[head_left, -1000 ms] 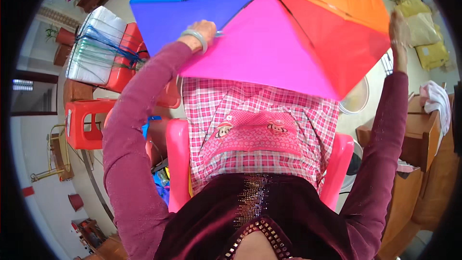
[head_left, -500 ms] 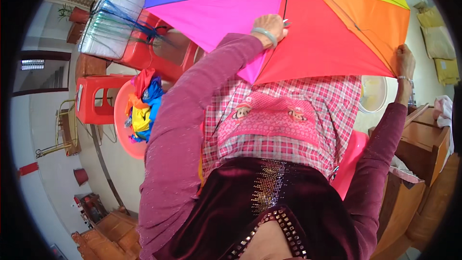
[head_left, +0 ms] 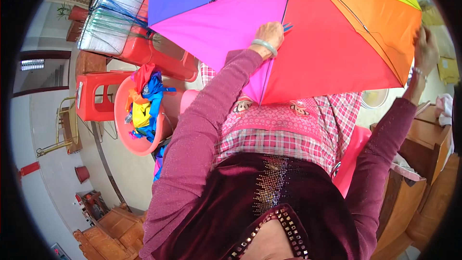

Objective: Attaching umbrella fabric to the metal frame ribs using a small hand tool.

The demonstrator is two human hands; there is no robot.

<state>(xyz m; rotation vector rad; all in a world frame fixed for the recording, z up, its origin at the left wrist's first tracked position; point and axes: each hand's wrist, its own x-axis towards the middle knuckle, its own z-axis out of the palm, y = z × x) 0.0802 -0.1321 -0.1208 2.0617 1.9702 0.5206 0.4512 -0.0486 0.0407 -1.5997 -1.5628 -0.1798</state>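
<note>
An opened umbrella (head_left: 327, 43) with rainbow-coloured panels spreads in front of me, its ribs showing on this side. My left hand (head_left: 269, 37) is closed at the rib between the pink and red panels. Small blue pointed tips (head_left: 287, 27) of a tool stick out from its fingers; the rest is hidden in the hand. At the right rim, my right hand (head_left: 427, 53) is raised beside the orange panel (head_left: 385, 24). Its fingers look drawn together and slightly blurred; what they hold cannot be made out. A checked pink apron (head_left: 284, 144) covers my lap below the umbrella.
At left, a pink-orange basin (head_left: 126, 137) holds bunched coloured cloth (head_left: 142, 110). Near it are a red stool (head_left: 91, 98) and a white foam box (head_left: 108, 21) draped with blue and green strands. Wooden furniture (head_left: 414, 139) and a pale bucket (head_left: 375, 98) stand at right.
The umbrella's near edge has come lower, over more of the apron. My right hand has moved off the lower corner, up and right along the orange edge. My left hand has dropped slightly.
</note>
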